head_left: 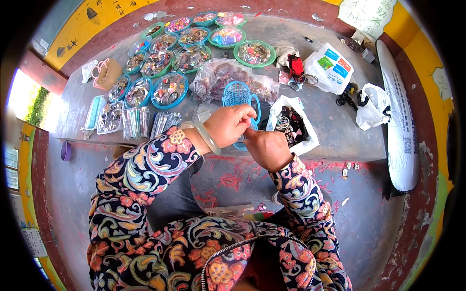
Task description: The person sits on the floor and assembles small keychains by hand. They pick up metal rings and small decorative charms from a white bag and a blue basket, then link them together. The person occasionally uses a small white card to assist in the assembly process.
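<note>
My left hand [225,125], with a pale bangle [208,137] on its wrist, is closed with the fingertips pinched. My right hand [268,148] is closed too, its fingertips meeting those of the left. Whatever lies between them is too small or hidden to make out. Just beyond the hands stands a light blue plastic basket [236,92], and a blue loop-shaped part [255,107] shows beside it. Right of that, a white plastic bag [307,142] lies open, full of dark small pieces and pale rings [283,121].
Round trays of small trinkets [169,90] crowd the platform's left and back. Clear bags of reddish pieces [221,77] lie behind the basket. Farther right are white bags [328,68] and a long silvery wrapped object [399,126]. Red scraps [228,180] litter the floor below the platform edge.
</note>
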A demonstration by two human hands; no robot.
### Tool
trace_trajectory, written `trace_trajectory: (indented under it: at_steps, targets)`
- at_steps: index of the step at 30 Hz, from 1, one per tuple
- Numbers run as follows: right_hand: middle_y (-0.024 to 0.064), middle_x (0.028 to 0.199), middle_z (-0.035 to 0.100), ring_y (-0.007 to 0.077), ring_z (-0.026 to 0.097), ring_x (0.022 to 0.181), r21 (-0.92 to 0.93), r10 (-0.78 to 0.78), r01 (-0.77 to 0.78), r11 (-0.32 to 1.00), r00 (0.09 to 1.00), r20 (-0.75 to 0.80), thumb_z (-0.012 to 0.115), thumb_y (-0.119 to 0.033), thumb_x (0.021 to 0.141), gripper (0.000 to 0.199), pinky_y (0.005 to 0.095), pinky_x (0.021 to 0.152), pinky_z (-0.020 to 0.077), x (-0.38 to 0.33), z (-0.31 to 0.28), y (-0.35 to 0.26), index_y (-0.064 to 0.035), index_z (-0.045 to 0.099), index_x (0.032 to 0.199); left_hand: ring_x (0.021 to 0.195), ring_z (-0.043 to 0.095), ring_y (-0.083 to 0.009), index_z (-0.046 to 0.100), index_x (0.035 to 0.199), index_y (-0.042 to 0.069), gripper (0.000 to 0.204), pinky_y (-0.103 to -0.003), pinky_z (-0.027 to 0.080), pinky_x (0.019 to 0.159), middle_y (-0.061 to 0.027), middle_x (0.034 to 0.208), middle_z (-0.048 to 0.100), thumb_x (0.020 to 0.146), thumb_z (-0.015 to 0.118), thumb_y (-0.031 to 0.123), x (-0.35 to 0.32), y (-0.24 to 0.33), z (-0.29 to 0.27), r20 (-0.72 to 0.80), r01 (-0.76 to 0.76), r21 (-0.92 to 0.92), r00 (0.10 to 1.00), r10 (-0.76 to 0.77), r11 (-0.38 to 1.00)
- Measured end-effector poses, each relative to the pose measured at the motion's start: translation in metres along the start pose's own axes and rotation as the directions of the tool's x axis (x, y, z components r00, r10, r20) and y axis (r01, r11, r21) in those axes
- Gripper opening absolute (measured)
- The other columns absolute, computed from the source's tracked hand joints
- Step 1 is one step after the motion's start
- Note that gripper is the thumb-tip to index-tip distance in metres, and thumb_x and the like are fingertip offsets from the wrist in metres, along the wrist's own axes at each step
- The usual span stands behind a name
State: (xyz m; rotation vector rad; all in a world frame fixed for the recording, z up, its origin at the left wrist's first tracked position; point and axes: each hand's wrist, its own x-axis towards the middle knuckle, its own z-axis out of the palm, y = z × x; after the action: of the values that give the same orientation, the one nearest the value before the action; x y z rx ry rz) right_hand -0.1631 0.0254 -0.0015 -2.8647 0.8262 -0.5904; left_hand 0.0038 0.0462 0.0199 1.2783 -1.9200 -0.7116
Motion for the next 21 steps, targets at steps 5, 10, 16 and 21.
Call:
trace_trajectory:
  at_steps: [5,10,16,21]
  targets:
    - [0.0033,0.053,0.054,0.0223,0.056,0.046,-0.146,-0.013,0.013,0.989,1.0,0.002,0.054,-0.02,0.077,0.01,0.034,0.039,0.0422,-0.002,0.013,0.001,-0.0106,0.057,0.08,0.07,0.061,-0.0202,0.052,0.096,0.004,0.02,-0.029,0.047,0.063,-0.0098,0.078,0.061,0.076,0.055,0.003,0.001,0.001,0.001,0.012,-0.047,0.138,0.999,0.046,0.989]
    - [0.0051,0.05,0.055,0.0223,0.057,0.046,0.086,0.159,-0.145,0.986,0.971,-0.178,0.056,-0.021,0.076,0.016,0.0346,0.04,0.0421,0.0,0.007,0.004,-0.0086,0.06,0.068,0.084,0.06,-0.02,0.051,0.108,0.002,0.033,-0.03,0.047,0.071,-0.0119,0.09,0.061,0.078,0.061,0.014,0.0,0.005,-0.002,-0.049,-0.04,0.114,0.998,0.046,0.993]
    - [0.0055,0.049,0.054,0.0091,0.048,0.036,0.869,0.527,-0.482,0.107,0.769,0.362,0.055,-0.021,0.085,0.025,0.0181,0.035,0.0368,0.007,-0.028,0.026,0.0018,0.064,0.087,0.065,0.058,-0.0106,0.051,0.111,0.003,0.04,-0.023,0.046,0.054,-0.0094,0.096,0.06,0.077,0.065,0.019,0.003,0.011,-0.024,-0.014,0.077,0.004,0.997,-0.077,0.997]
    - [0.005,0.05,0.055,0.0083,0.047,0.036,0.88,0.492,-0.474,0.021,0.771,0.403,0.056,-0.019,0.083,0.023,0.0189,0.035,0.0363,0.005,-0.024,0.032,0.0024,0.064,0.089,0.057,0.054,-0.007,0.059,0.094,0.001,0.019,-0.021,0.044,0.046,-0.0058,0.084,0.06,0.08,0.06,0.013,0.004,0.002,-0.023,0.156,0.417,-0.26,0.908,-0.388,0.871]
